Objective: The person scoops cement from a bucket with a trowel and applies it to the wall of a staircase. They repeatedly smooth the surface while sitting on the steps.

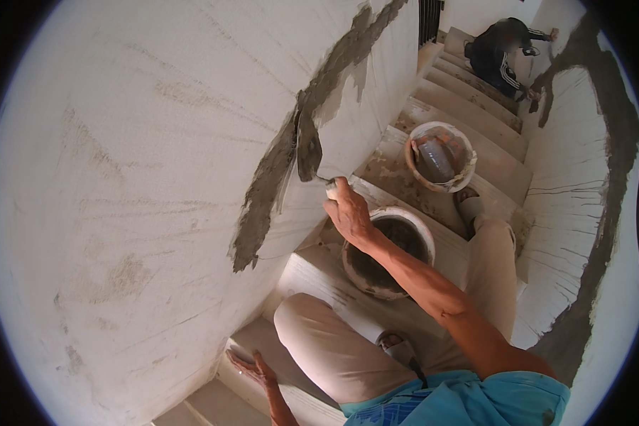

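The right hand [349,213] grips a trowel [308,149], its blade at the hand's eleven o'clock against grey mortar [330,74] on the wall [135,213]. The left hand [252,368], fingers loosely spread, lies well apart, between the trowel's six and seven o'clock.

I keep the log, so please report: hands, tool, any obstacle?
Right hand grips trowel, held at grey plaster on wall. Left hand open, low near wall. Nearer bucket below right forearm, not blocking trowel.
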`<state>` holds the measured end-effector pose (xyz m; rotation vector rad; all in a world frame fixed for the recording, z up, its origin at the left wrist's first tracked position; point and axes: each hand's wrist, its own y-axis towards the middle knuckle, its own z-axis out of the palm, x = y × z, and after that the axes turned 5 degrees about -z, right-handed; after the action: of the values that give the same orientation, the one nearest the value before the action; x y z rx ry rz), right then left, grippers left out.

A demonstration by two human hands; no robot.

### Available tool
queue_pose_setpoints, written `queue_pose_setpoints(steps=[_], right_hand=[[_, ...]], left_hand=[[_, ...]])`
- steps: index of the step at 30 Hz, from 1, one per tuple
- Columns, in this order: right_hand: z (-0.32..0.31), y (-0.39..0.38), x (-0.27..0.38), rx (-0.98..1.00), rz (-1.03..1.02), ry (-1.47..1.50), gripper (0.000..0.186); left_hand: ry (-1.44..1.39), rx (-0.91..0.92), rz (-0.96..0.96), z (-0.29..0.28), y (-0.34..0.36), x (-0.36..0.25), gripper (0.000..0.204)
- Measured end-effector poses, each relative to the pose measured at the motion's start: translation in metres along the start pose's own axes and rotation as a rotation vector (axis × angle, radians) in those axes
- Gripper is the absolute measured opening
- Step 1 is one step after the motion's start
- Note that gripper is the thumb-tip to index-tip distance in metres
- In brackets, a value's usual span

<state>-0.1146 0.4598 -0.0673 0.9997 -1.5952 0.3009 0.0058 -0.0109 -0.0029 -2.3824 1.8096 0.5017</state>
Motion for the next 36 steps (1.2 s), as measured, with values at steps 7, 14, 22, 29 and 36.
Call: queue_pose_setpoints(steps=[7,14,22,29,36], right_hand=[[-0.024,0.040,-0.016,-0.116,0.050,0.032,0.023],[-0.003,0.031,-0.006,-0.037,-0.042,0.029,0.026],[-0.012,0.003,-0.007,-0.028,-0.074,0.154,0.027],[0.008,0.026,-0.011,-0.058,-0.110,0.029,0.030],[0.004,-0.034,0.002,0.099,-0.151,0.030,0.035]], left_hand=[[-0.027,0.004,-0.008,-0.001,-0.001,-0.006,0.086],[-0.014,0.016,0.018,0.000,-0.002,-0.010,0.086],[-0.039,0.022,0.003,-0.004,-0.004,-0.012,0.086],[-0.024,0.023,0.018,-0.001,-0.001,-0.010,0.085],[-0.012,0.006,0.005,-0.001,-0.002,-0.005,0.083]])
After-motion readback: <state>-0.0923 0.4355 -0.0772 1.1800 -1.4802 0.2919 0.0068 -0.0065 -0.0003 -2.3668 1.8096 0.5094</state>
